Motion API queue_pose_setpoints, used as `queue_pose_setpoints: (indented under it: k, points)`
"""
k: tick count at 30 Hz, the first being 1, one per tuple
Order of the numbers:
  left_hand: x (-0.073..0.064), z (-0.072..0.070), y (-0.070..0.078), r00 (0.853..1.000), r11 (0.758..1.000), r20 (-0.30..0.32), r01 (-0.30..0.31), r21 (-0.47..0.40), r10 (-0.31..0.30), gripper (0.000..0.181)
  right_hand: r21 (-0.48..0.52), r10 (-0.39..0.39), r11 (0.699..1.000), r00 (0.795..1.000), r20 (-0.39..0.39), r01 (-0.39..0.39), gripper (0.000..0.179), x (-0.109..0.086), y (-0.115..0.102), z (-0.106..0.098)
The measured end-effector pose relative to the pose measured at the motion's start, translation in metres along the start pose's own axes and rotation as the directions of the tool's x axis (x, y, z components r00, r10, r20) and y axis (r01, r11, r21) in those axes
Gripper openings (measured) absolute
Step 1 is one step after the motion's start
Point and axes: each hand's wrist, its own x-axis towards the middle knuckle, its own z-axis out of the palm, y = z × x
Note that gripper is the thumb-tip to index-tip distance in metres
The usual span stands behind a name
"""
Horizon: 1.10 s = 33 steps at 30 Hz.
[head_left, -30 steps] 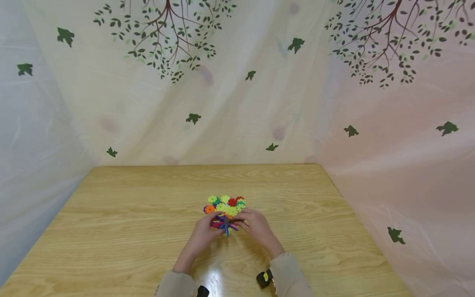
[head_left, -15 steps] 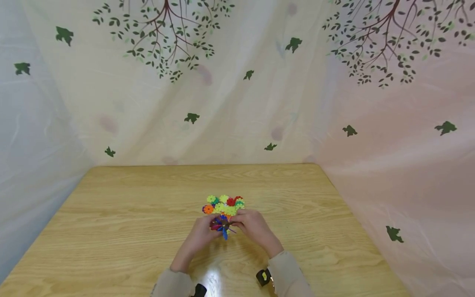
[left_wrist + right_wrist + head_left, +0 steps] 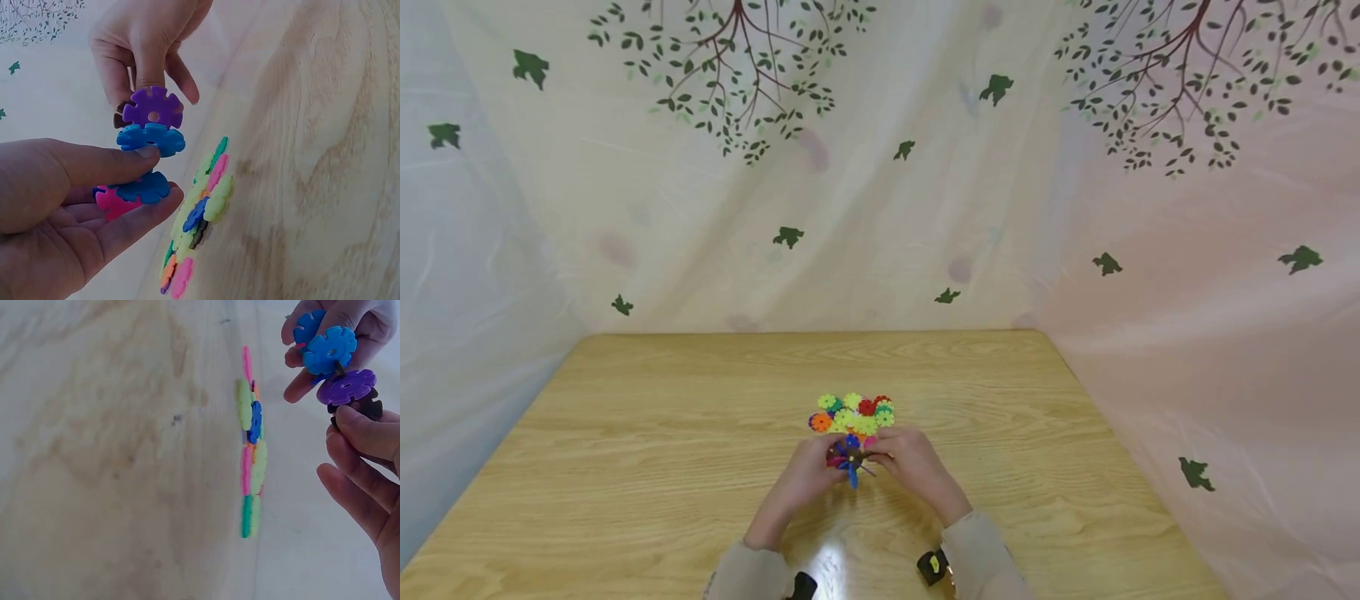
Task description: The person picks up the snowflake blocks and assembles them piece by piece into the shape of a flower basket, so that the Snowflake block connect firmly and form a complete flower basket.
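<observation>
A small cluster of interlocking snowflake discs [image 3: 850,458] is held between both hands above the table. My left hand [image 3: 811,475] pinches a blue disc [image 3: 150,139] of it between thumb and fingers. Another blue disc [image 3: 145,187] and a pink one [image 3: 115,203] sit lower, near the left fingers. My right hand [image 3: 917,468] pinches the cluster's other end, where a purple disc [image 3: 347,386] joins a dark brown disc [image 3: 367,407]. The right thumb lies against these two. Fingers partly hide the joints between discs.
Just beyond the hands, a loose pile of snowflake discs [image 3: 865,425] in yellow-green, red, orange, green, pink and blue lies on the wooden table [image 3: 662,467]. A cloth backdrop [image 3: 865,192] printed with branches and birds hangs behind the table and along its sides.
The cluster has turned in the hands and moved slightly towards the person and left, so the brown disc shows more. Both hands keep hold of it. The pile appears unchanged.
</observation>
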Motion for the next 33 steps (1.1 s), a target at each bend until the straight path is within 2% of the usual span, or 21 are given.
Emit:
queue_pose_setpoints:
  k: [5, 8, 11, 14, 17, 21, 25, 33]
  points:
    - [0.001, 0.0, -0.001, 1.0, 1.0, -0.004, -0.01, 0.018, 0.01, 0.025, -0.172, -0.064, 0.983, 0.998, -0.002, 0.063, 0.005, 0.003, -0.005, -0.004]
    - [0.0, -0.001, -0.002, 1.0, 1.0, -0.013, 0.02, -0.008, -0.02, 0.028, -0.186, -0.056, 0.981, 0.998, 0.004, 0.056, 0.002, 0.005, -0.007, -0.005]
    - [0.0, -0.005, -0.002, 0.997, 0.996, -0.012, 0.07, -0.054, -0.071, 0.037, -0.109, 0.018, 0.994, 1.0, 0.017, -0.016, 0.004, 0.006, -0.007, -0.006]
    - [0.002, -0.011, 0.001, 0.993, 0.985, 0.007, 0.117, -0.127, -0.117, 0.049, 0.012, 0.143, 0.99, 0.988, 0.051, -0.144, 0.008, 0.005, -0.005, -0.008]
    - [0.004, -0.014, 0.004, 0.99, 0.964, 0.03, 0.139, -0.226, -0.135, 0.055, 0.136, 0.255, 0.954, 0.963, 0.089, -0.266, 0.01, 0.003, -0.005, -0.01]
    - [0.003, -0.015, 0.006, 0.988, 0.924, 0.045, 0.153, -0.349, -0.147, 0.057, 0.307, 0.349, 0.88, 0.932, 0.102, -0.363, 0.012, 0.001, -0.003, -0.014]
    - [0.003, -0.014, 0.006, 0.992, 0.904, 0.042, 0.129, -0.407, -0.123, 0.054, 0.394, 0.379, 0.838, 0.922, 0.079, -0.378, 0.01, 0.0, -0.002, -0.018]
    - [0.002, -0.014, 0.007, 0.996, 0.934, -0.006, 0.084, -0.348, -0.092, 0.058, 0.42, 0.365, 0.841, 0.931, 0.025, -0.341, 0.011, -0.004, -0.004, -0.02]
